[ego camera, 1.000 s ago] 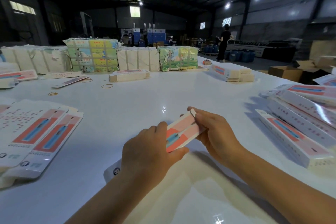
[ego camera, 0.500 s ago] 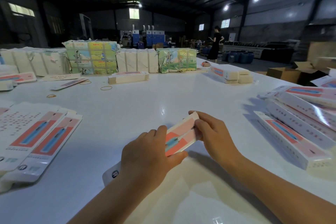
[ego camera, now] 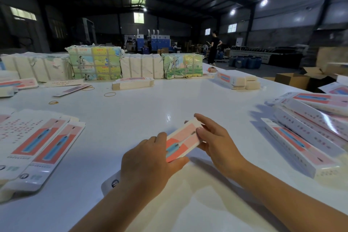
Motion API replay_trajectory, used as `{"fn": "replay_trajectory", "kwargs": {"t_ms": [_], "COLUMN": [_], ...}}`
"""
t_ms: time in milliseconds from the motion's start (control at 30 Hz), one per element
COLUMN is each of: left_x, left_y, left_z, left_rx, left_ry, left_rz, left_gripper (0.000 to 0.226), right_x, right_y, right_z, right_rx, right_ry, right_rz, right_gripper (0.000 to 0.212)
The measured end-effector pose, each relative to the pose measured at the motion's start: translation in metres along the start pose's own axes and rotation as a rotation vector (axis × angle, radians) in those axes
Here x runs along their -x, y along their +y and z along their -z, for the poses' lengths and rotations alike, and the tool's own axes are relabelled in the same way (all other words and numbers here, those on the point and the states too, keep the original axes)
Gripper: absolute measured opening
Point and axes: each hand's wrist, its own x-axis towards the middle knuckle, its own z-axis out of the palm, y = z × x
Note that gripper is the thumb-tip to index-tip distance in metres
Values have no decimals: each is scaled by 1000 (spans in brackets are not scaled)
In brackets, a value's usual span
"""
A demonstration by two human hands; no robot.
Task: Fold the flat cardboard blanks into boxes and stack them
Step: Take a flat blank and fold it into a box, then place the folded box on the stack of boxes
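A long pink-and-white box with a blue toothbrush print lies slanted on the white table in front of me. My left hand grips its middle, fingers over the top and thumb along the near side; its lower end sticks out below my wrist. My right hand holds the far end, fingers curled over the top edge. Flat blanks lie stacked at the left. Folded boxes are piled at the right.
Wrapped bundles line the table's far side, with more blank stacks and small boxes in front of them. Rubber bands lie loose. A person stands beyond the table; brown cartons sit at the right.
My right fingers have slid from the far end flap onto the box's top face. The box lies slightly flatter; my left hand keeps its grip.
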Motion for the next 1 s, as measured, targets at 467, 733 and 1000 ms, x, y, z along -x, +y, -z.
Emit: {"fn": "replay_trajectory", "kwargs": {"t_ms": [467,733,1000], "left_x": [4,1,-6], "left_y": [6,-7,-18], "left_z": [-2,5,13], "left_rx": [-153,50,16], "left_ry": [66,66,7], "left_rz": [-31,51,-23], "left_gripper": [70,59,53], "right_x": [9,3,5], "right_y": [4,3,2], "right_z": [-1,6,6], "right_rx": [499,345,432], "right_ry": [33,207,100], "right_rz": [305,278,361], "right_gripper": [24,22,21]}}
